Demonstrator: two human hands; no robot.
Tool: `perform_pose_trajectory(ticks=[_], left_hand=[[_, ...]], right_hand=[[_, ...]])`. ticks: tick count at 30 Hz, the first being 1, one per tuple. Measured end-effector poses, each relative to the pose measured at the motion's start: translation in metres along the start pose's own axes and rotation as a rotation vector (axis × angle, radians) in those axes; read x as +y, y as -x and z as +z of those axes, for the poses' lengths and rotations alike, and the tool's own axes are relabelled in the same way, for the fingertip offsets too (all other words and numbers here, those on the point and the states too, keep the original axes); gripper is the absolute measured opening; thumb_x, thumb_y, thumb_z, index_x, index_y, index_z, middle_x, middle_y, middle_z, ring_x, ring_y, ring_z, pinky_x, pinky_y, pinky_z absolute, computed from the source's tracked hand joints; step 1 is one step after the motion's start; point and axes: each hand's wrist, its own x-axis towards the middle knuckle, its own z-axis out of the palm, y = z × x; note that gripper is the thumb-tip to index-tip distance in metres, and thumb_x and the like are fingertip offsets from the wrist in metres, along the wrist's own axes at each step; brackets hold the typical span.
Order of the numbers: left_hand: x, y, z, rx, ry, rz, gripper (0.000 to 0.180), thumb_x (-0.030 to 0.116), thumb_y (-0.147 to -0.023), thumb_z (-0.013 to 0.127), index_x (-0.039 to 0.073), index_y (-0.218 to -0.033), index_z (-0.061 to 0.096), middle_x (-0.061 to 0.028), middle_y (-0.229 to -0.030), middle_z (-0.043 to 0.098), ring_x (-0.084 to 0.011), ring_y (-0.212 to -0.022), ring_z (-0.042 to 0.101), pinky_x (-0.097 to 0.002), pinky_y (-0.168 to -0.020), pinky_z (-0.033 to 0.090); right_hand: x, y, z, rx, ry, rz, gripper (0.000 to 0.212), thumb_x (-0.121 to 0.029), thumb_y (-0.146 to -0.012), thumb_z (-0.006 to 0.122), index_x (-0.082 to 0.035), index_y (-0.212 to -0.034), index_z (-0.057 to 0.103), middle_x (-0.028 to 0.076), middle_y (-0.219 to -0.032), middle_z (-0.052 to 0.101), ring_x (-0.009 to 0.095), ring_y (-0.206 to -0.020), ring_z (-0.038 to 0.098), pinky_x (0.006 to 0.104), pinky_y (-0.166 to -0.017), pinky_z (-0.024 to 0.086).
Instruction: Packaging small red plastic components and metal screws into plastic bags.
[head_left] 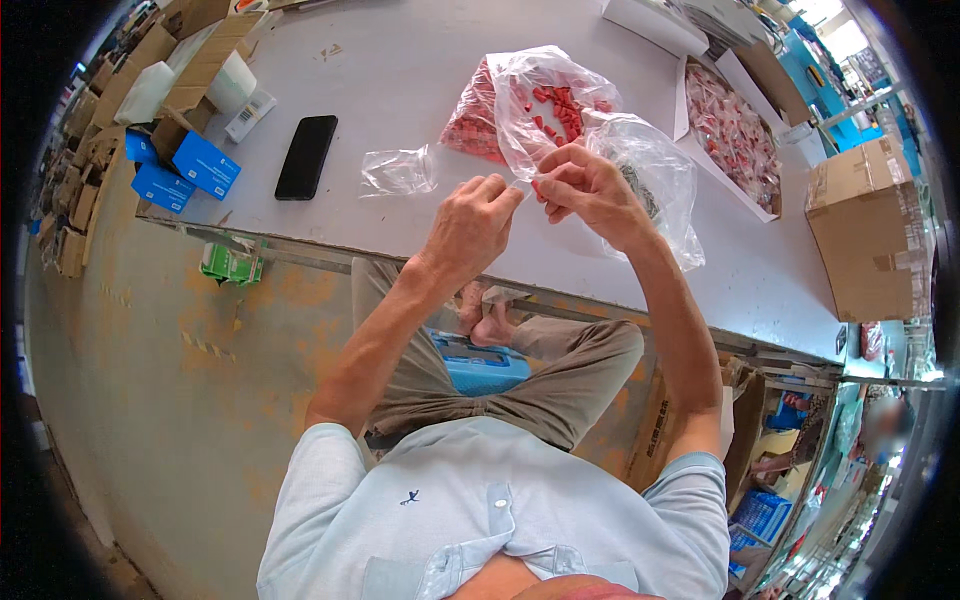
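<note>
**Red piece (537, 190) held over desk (390, 75)**

The right hand (597, 195) pinches the piece near the desk's front edge; just beside it, the left hand (470, 225) holds clear plastic (521, 187) in narrowed fingertips. Beyond, a bag (508, 72) holds red parts (566, 113); a phone (306, 158) lies left.

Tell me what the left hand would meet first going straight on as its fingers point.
The left hand would likely meet the right hand first, at the fingertips, where a red piece shows; one view leaves the depth unclear.
</note>
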Motion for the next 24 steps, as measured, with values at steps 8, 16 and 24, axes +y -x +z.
perform_pose_trajectory(ticks=[8, 16, 24], left_hand=[[0.016, 0.002, 0.008, -0.004, 0.052, 0.055, 0.013, 0.0, -0.089, 0.069, 0.0, -0.102, 0.071, -0.0116, -0.089, 0.066, -0.0286, -0.083, 0.069, -0.0413, -0.075, 0.058], [0.004, 0.007, -0.009, -0.038, 0.49, -0.344, 0.006, 0.0, -0.092, 0.072, -0.001, -0.097, 0.076, -0.011, -0.093, 0.075, -0.0169, -0.076, 0.072, -0.0305, -0.068, 0.058], [-0.014, 0.009, -0.017, 0.028, 0.432, -0.357, 0.007, 0.0, -0.092, 0.072, 0.0, -0.098, 0.075, -0.01, -0.091, 0.074, -0.0164, -0.076, 0.07, -0.0309, -0.068, 0.057]], right_hand=[[0.009, 0.004, 0.007, 0.172, 0.442, -0.094, 0.021, -0.018, -0.099, 0.072, 0.0, -0.108, 0.066, 0.007, -0.072, 0.07, 0.01, -0.064, 0.066, 0.0281, -0.059, 0.053], [0.035, -0.074, -0.048, 0.345, 0.894, -0.295, 0.017, -0.008, -0.087, 0.069, 0.0, -0.102, 0.072, 0.022, -0.088, 0.074, 0.036, -0.086, 0.074, 0.0443, -0.079, 0.057], [0.068, -0.149, -0.054, 0.15, 1.347, 0.032, 0.019, -0.01, -0.084, 0.068, -0.001, -0.101, 0.072, 0.026, -0.098, 0.073, 0.042, -0.097, 0.072, 0.0497, -0.088, 0.054]])
